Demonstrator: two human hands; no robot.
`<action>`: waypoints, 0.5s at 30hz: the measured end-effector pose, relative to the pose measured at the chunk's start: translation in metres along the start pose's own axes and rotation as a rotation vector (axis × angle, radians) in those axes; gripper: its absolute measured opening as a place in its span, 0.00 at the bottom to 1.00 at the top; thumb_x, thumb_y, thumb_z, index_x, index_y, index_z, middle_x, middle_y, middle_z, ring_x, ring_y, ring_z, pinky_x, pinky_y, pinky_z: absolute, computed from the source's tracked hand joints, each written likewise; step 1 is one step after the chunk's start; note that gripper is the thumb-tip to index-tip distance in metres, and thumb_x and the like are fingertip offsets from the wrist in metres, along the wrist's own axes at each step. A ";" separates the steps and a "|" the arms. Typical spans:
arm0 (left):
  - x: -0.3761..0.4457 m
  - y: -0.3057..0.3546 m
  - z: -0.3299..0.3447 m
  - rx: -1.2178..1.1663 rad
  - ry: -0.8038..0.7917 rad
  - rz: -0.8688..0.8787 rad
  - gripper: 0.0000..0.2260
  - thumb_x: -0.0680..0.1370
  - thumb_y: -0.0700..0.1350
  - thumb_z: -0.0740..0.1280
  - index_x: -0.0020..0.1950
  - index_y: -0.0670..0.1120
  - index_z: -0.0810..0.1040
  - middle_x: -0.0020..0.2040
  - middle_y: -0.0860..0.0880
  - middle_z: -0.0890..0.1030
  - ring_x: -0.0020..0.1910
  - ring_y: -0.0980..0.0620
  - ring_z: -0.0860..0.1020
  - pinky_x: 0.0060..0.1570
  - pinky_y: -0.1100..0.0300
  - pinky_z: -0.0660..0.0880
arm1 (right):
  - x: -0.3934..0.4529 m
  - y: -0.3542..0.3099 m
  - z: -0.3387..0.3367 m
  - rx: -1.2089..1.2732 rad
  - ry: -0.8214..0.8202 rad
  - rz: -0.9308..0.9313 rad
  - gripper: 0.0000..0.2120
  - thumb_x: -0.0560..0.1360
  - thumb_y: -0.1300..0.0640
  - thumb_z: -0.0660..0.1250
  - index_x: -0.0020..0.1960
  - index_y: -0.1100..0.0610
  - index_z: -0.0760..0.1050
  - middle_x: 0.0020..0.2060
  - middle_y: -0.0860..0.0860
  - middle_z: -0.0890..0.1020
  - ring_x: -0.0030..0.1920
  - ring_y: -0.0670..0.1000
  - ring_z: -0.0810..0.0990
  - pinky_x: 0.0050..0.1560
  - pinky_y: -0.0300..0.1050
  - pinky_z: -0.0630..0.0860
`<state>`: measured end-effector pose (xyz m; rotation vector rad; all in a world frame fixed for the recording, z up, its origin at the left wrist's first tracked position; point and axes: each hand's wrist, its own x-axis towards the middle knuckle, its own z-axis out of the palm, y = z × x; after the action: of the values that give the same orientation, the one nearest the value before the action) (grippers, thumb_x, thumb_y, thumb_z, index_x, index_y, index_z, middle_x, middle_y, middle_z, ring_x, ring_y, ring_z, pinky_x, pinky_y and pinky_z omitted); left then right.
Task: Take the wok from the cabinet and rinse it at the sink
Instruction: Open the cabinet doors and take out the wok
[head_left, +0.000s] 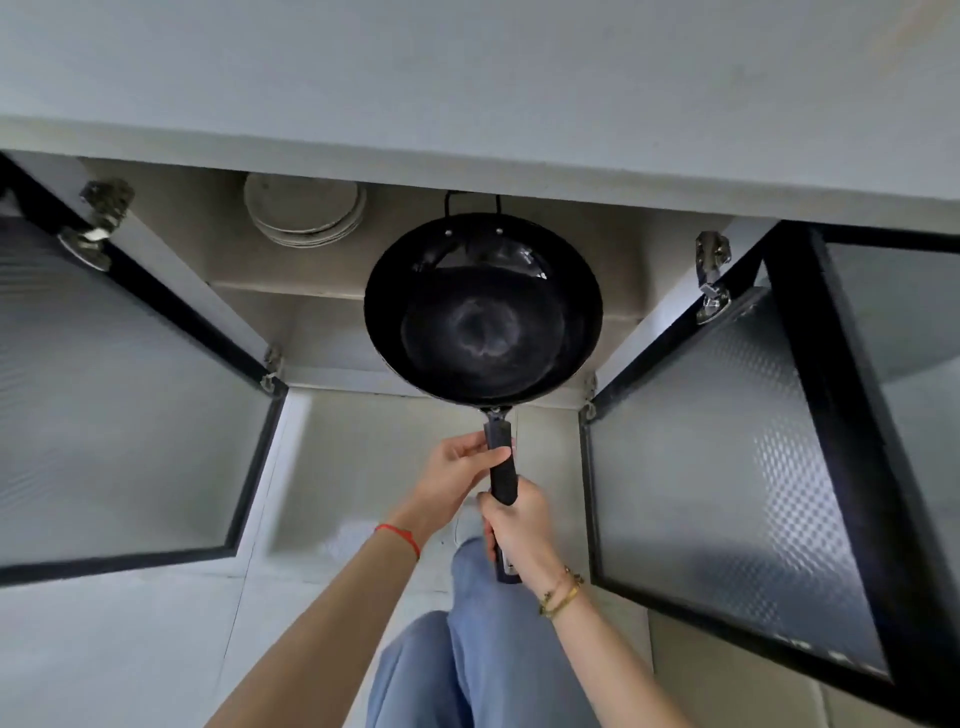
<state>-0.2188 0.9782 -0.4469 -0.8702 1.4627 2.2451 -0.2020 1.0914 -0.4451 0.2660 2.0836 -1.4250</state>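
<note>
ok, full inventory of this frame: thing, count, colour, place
wok: 1, black, in front of the open cabinet, held by its handle
wok handle: 1, black, reaching down from the wok into both hands
plates: 1 stack, off-white, upper shelf, rear left
cabinet doors: 2, black frames with frosted textured glass, swung open left and right
hinges: several, metal, on the cabinet sides
countertop: 1, pale grey, above the cabinet
floor: pale tiles, below
left hand: fingers round the upper handle, red wrist string
right hand: grips the lower handle, gold bracelets
legs: blue trousers, bottom centre
</note>
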 end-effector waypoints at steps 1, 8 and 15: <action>-0.020 0.000 0.002 -0.003 0.011 -0.023 0.14 0.77 0.31 0.66 0.62 0.30 0.77 0.56 0.37 0.81 0.55 0.46 0.79 0.60 0.60 0.76 | -0.019 -0.002 -0.001 -0.010 -0.010 0.024 0.09 0.73 0.66 0.64 0.34 0.58 0.73 0.18 0.49 0.74 0.19 0.49 0.74 0.20 0.38 0.70; -0.169 -0.001 0.019 -0.052 0.087 -0.150 0.15 0.78 0.32 0.66 0.63 0.30 0.76 0.56 0.39 0.81 0.55 0.45 0.79 0.64 0.53 0.74 | -0.162 -0.025 -0.013 -0.020 -0.110 0.169 0.05 0.74 0.66 0.64 0.38 0.63 0.72 0.24 0.58 0.75 0.20 0.56 0.73 0.23 0.45 0.73; -0.300 0.006 0.042 -0.063 0.167 -0.124 0.14 0.77 0.32 0.68 0.63 0.31 0.77 0.59 0.36 0.81 0.56 0.45 0.80 0.60 0.57 0.77 | -0.292 -0.059 -0.035 -0.105 -0.175 0.150 0.08 0.75 0.64 0.65 0.38 0.61 0.72 0.22 0.54 0.75 0.18 0.52 0.72 0.24 0.43 0.71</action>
<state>-0.0069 1.0315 -0.2373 -1.1605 1.3712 2.1823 -0.0086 1.1463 -0.2228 0.2410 1.9462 -1.2020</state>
